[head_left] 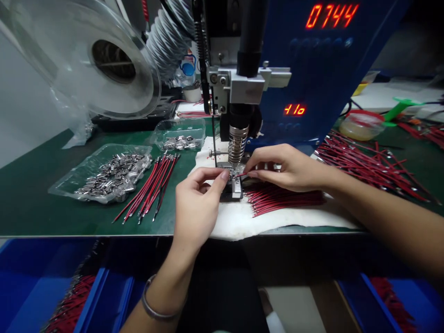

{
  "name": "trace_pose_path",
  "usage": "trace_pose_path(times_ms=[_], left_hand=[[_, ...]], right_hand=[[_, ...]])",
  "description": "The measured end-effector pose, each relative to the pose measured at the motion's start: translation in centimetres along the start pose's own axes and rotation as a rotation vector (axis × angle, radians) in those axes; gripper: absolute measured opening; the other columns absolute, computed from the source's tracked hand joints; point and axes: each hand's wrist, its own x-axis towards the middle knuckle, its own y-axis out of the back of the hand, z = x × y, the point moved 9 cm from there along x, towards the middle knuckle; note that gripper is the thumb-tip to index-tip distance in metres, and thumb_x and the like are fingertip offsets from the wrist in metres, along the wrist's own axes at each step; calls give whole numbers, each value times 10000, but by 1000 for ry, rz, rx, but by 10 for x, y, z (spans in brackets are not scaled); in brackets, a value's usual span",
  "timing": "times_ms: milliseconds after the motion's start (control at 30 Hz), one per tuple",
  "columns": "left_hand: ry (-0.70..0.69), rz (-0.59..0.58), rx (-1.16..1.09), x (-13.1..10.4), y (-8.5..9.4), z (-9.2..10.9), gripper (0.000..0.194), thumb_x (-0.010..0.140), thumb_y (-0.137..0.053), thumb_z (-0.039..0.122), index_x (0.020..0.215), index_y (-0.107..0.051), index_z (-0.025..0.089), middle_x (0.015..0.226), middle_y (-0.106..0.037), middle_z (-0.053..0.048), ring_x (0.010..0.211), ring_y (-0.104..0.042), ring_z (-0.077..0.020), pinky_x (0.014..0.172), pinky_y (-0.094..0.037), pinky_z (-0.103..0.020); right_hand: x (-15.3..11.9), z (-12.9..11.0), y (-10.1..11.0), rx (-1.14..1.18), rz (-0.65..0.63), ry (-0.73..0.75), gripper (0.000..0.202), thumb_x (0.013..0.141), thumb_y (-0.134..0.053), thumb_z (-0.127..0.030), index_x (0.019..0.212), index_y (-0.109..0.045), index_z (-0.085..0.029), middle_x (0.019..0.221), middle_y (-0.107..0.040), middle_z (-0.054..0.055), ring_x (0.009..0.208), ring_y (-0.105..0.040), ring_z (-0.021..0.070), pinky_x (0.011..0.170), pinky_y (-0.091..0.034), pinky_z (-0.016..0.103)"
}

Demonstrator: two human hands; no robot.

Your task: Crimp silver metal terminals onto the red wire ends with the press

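My right hand (286, 169) pinches a short red wire (240, 175) between thumb and fingers. The wire's end points left, into the small metal fixture (237, 188) under the spring-wound soldering head (238, 143). At the fixture's left side my left hand (197, 203) is closed in a pinch, thumb against forefinger; what lies between them is hidden or too small to name. Below my right hand, a row of red wires (277, 201) lies on a white cloth (239, 224). Left of my left hand, a bundle of red and black wires with metal ends (149, 187) rests on the green table.
Two clear plastic trays, a larger one (64, 188) and a smaller one (160, 134), hold small metal parts. A big clear reel (76, 55) hangs at the left. The blue machine housing (312, 69) stands behind. More red wires (367, 166) are heaped at the right.
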Motion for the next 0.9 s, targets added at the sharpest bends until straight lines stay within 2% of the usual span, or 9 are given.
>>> trace_pose_path(times_ms=[100,233,300,467,733,900], left_hand=[[-5,7,-24,-1,-1,0,225,783,-701,370,865,-712,162,551,-520,17,406,-336,-46,376,-223,-196],[-16,0,-37,0,-3,0,186,787,-702,332,890,-727,180,676,-621,-6,437,-350,-34,399,-264,-175],[-33,8,-50,1,-3,1,178,780,-711,324,882,-726,179,758,-666,-24,474,-404,-40,426,-309,-164],[-44,23,-54,1,-2,0,185,771,-722,342,843,-715,172,833,-696,-47,639,-571,-92,531,-416,-156],[0,35,-43,1,-2,-4,228,762,-726,383,813,-698,163,888,-695,-64,706,-622,-130,630,-479,-198],[1,42,-43,2,-2,-4,255,756,-728,399,813,-686,154,864,-691,-68,694,-623,-135,612,-478,-201]], right_hand=[[1,-2,-2,-25,36,-15,171,897,-574,-251,955,-663,-116,884,-663,40,740,-575,98,691,-446,200],[1,-2,1,-74,124,-68,143,882,-604,-259,897,-671,-133,804,-658,1,649,-540,64,638,-416,172],[0,-3,1,-76,143,-69,135,879,-611,-258,884,-672,-137,797,-659,-7,651,-543,58,639,-414,162],[0,-6,0,-78,158,-50,114,872,-621,-237,875,-677,-138,782,-659,-15,641,-539,47,622,-408,153],[-1,-8,0,-78,163,-32,121,871,-624,-237,865,-678,-130,793,-661,-7,660,-549,52,625,-420,162],[-1,-7,-1,-75,163,-39,114,868,-626,-233,872,-678,-132,799,-662,-5,659,-546,54,621,-420,165]])
